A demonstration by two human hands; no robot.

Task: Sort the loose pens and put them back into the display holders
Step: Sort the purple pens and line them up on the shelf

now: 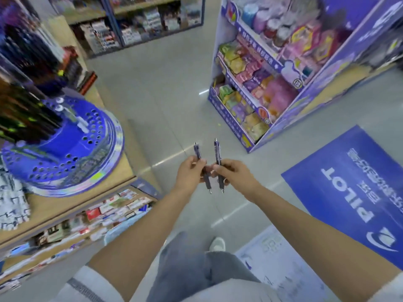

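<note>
Your left hand (189, 172) is pinching one dark blue click pen (197, 150) at mid-barrel between thumb and fingers. Your right hand (236, 174) is pinching a second click pen (217, 150) the same way.

Both pens are standing roughly upright, tips down, just beside each other over the aisle floor (165, 105). They are well apart from the round blue display holder (72, 153) on the tabletop (65, 205) at your left.

Risks:
- You are gripping each pen at one point only, so a slip is likely to drop it onto the floor.
- The pens are looking near identical and blur is hiding any markings, so mis-sorting is possible.
- The holder's free holes are lying near the stocked pens (26, 118), so a careless insertion is liable to knock them.
</note>
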